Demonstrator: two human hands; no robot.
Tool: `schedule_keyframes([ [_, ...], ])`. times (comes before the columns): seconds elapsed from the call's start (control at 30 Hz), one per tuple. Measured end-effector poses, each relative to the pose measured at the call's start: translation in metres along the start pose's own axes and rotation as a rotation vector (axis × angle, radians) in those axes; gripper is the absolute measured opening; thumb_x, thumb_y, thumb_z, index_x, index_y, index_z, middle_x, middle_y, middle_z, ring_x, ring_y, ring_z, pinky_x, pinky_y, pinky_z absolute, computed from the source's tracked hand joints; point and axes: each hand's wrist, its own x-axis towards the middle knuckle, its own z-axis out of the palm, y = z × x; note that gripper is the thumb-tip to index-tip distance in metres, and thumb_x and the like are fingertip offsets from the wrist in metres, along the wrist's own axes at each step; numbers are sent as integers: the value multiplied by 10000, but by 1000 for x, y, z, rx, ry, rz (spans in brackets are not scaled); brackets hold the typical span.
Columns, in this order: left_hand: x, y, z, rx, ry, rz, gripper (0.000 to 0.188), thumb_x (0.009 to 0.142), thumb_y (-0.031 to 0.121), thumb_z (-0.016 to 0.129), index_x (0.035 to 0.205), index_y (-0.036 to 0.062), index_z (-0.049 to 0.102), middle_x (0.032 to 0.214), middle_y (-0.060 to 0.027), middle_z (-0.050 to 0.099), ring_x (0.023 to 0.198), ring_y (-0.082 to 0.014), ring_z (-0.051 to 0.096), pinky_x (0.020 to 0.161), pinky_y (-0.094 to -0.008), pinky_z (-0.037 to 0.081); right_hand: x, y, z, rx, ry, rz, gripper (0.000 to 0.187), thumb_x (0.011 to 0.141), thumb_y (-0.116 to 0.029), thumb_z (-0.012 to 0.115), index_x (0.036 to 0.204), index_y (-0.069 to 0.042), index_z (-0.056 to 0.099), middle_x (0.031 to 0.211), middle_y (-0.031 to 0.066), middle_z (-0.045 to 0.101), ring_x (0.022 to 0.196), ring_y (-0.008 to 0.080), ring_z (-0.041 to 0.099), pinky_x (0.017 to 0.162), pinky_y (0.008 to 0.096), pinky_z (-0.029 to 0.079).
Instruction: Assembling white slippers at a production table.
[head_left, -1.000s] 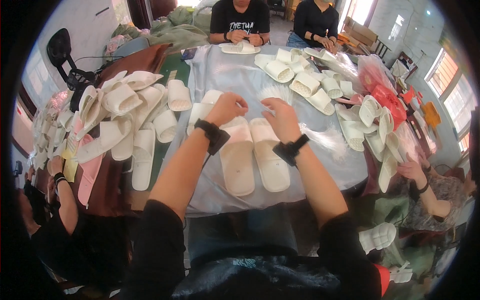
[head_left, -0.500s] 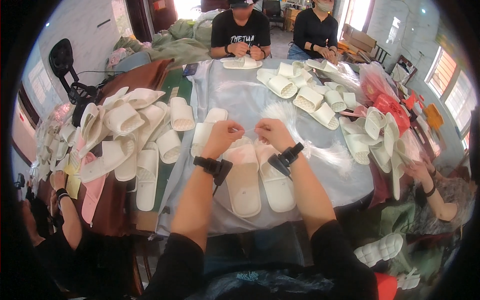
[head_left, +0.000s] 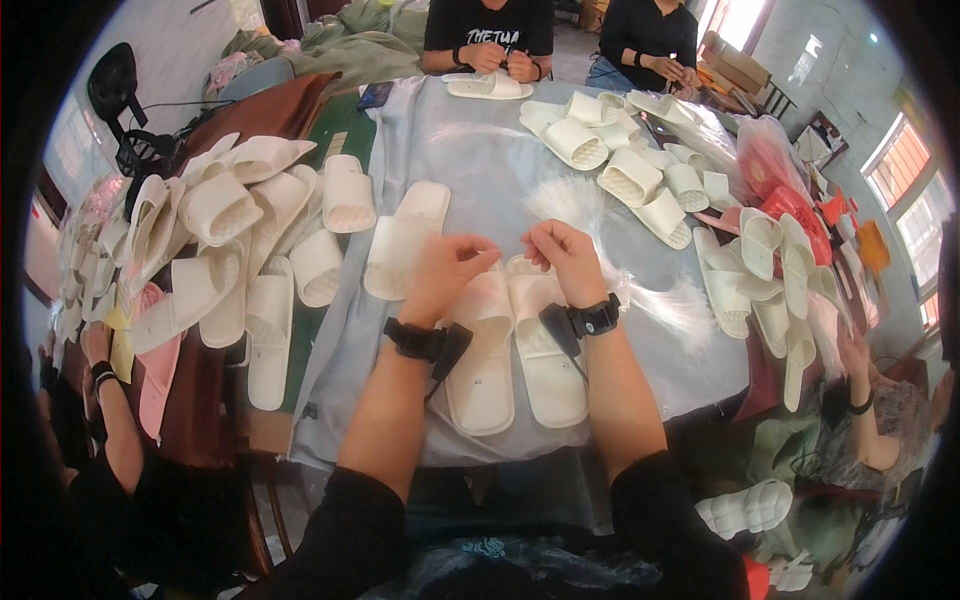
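While the left hand point(head_left: 450, 275) and right hand point(head_left: 566, 260) nearly meet at the middle of the frame, thumb and fingertips drawn together on each, they pinch what seems to be a thin clear strand point(head_left: 512, 243), too faint to be certain of. Just below, two cream slippers point(head_left: 481, 390) lie side by side at lower centre; the hands and black wrist devices point(head_left: 420, 341) overlap parts of them, blocking the view. More cream footwear point(head_left: 403, 255) sits just left of the left hand, and a fanned bundle of clear fibres point(head_left: 655, 298) spreads beside the right hand on the grey cloth point(head_left: 440, 150). A slipper heap point(head_left: 225, 210) crowds the left of the frame, with a pink slipper point(head_left: 158, 385) below it. A slipper cluster point(head_left: 630, 172) fills the upper right, near red wrapping point(head_left: 803, 228). At the top, a co-worker's hands point(head_left: 487, 57) are over another slipper point(head_left: 490, 88)
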Motion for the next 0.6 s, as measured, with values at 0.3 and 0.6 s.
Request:
schedule_keyframes([
  [0.3, -5, -10, 10, -83, -62, 5, 133, 897, 129, 639, 938, 10, 684, 841, 16, 658, 724, -42, 543, 643, -199, 431, -3, 1, -1, -100, -13, -22, 204, 968, -182, 535, 897, -24, 645, 740, -3, 612, 686, 74, 545, 610, 220, 415],
  [0.6, -5, -15, 9, -147, -19, -23, 156, 907, 150, 635, 966, 11, 673, 852, 9, 661, 733, -51, 552, 645, -194, 430, -6, 1, 2, -89, -64, 20, 203, 968, -171, 527, 881, -29, 642, 735, 1, 617, 689, 74, 550, 614, 216, 411],
])
